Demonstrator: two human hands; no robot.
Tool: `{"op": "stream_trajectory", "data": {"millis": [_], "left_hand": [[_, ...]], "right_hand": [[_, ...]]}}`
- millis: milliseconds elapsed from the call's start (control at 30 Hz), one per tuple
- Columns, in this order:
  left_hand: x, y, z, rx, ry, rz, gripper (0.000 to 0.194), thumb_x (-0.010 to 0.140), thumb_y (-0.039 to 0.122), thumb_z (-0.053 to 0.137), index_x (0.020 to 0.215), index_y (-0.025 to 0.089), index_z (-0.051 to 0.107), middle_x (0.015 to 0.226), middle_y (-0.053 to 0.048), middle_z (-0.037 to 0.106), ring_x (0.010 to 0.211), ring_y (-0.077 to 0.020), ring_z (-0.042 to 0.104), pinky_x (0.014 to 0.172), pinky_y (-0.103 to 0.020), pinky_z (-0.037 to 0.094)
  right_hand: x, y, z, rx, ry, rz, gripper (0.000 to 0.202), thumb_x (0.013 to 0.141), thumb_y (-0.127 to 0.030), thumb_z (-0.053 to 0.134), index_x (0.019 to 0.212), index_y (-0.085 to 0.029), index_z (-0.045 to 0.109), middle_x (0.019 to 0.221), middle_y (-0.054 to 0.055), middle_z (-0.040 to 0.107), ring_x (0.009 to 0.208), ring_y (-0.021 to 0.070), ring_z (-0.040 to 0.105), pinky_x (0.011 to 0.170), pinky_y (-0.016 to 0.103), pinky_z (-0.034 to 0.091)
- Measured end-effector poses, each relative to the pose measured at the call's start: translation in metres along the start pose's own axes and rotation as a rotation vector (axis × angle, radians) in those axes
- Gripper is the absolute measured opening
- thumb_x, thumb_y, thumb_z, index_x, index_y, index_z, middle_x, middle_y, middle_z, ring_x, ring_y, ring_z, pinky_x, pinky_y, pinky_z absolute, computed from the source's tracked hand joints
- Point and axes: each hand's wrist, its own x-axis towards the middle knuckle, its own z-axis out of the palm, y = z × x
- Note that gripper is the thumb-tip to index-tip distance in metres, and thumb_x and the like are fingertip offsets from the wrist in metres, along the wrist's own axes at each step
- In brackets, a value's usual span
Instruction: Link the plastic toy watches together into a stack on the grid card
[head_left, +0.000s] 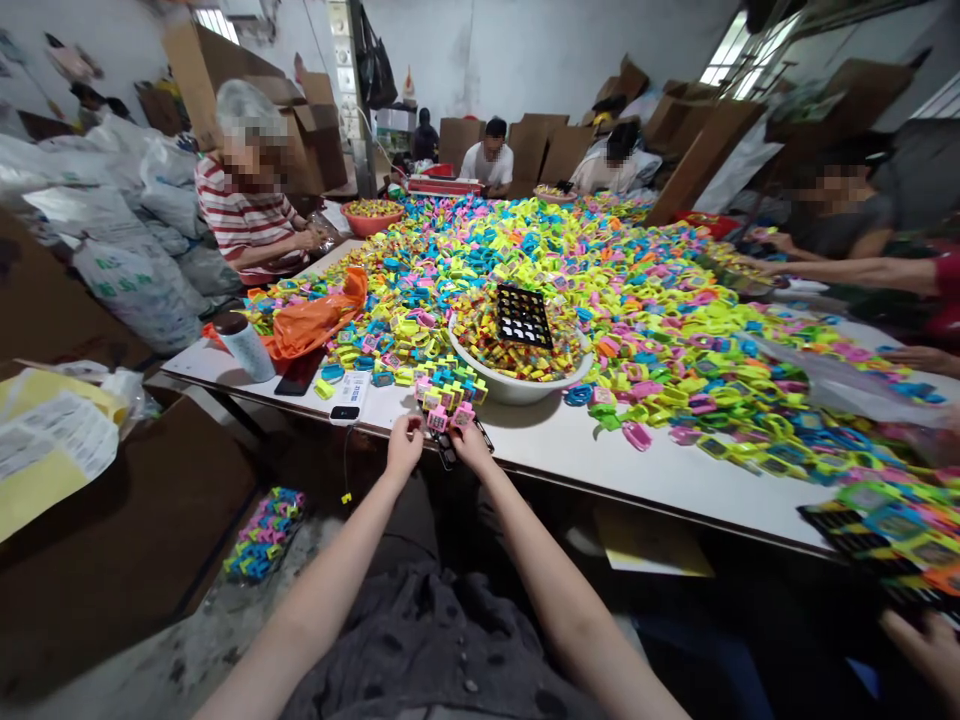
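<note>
At the table's near edge, my left hand (406,446) is closed at the left side of a black slotted tray (448,452), its fingertips partly hidden. My right hand (471,446) curls over the tray's right side, fingers closed on a pink toy watch (463,414). Another pink toy watch (436,419) stands between the hands. Just beyond them, rows of yellow, blue and pink toy watches (450,385) are packed together. A white basin (517,388) of small yellow-and-red pieces stands behind to the right, with an empty-looking black tray (523,317) on top.
A huge heap of toy watches (600,260) covers the white table (585,450). At left are a tumbler (244,346), a phone (300,373) and an orange bag (319,315). Several people sit around; a co-worker's hand (926,640) is below a filled tray (900,530) at right.
</note>
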Motion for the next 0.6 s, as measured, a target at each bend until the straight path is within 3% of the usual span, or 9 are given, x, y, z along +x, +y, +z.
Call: {"op": "stream_trajectory", "data": {"millis": [33, 100, 233, 367, 600], "left_hand": [[0.000, 0.006, -0.003, 0.007, 0.077, 0.058, 0.024, 0.073, 0.006, 0.043, 0.093, 0.013, 0.055, 0.089, -0.006, 0.053, 0.084, -0.0138, 0.051, 0.078, -0.027, 0.043], [0.005, 0.020, -0.007, 0.036, 0.096, 0.185, 0.024, 0.077, 0.012, 0.044, 0.099, 0.014, 0.055, 0.095, -0.007, 0.050, 0.092, -0.0150, 0.048, 0.084, -0.028, 0.041], [0.025, 0.041, -0.012, 0.222, -0.166, 0.386, 0.029, 0.080, 0.025, 0.052, 0.108, 0.021, 0.057, 0.107, -0.007, 0.047, 0.104, -0.0176, 0.043, 0.093, -0.032, 0.035], [0.038, 0.038, -0.015, 0.323, -0.365, 0.431, 0.033, 0.080, 0.032, 0.054, 0.111, 0.022, 0.056, 0.103, -0.007, 0.051, 0.097, -0.0174, 0.045, 0.087, -0.031, 0.037], [0.048, 0.033, -0.022, 0.270, -0.461, 0.432, 0.030, 0.076, 0.035, 0.060, 0.100, 0.017, 0.058, 0.099, -0.007, 0.055, 0.095, -0.0174, 0.048, 0.086, -0.030, 0.038]], "right_hand": [[0.000, 0.000, 0.001, -0.014, 0.007, -0.015, 0.023, 0.080, -0.019, 0.043, 0.095, -0.014, 0.060, 0.105, 0.009, 0.057, 0.099, 0.0174, 0.050, 0.089, 0.030, 0.040], [-0.001, -0.001, 0.002, -0.035, 0.020, -0.034, 0.025, 0.079, -0.016, 0.043, 0.098, -0.013, 0.058, 0.107, 0.010, 0.056, 0.100, 0.0176, 0.049, 0.089, 0.030, 0.039], [-0.002, -0.003, 0.002, -0.035, 0.029, -0.068, 0.028, 0.080, -0.016, 0.042, 0.103, -0.013, 0.055, 0.107, 0.011, 0.055, 0.098, 0.0169, 0.050, 0.088, 0.030, 0.040], [-0.004, -0.005, 0.001, -0.051, 0.029, -0.062, 0.028, 0.080, -0.018, 0.042, 0.105, -0.013, 0.055, 0.111, 0.011, 0.054, 0.101, 0.0170, 0.049, 0.090, 0.030, 0.039], [-0.003, -0.006, 0.000, -0.103, 0.022, -0.054, 0.028, 0.080, -0.019, 0.044, 0.104, -0.012, 0.057, 0.103, 0.011, 0.057, 0.096, 0.0172, 0.050, 0.086, 0.029, 0.040]]}}
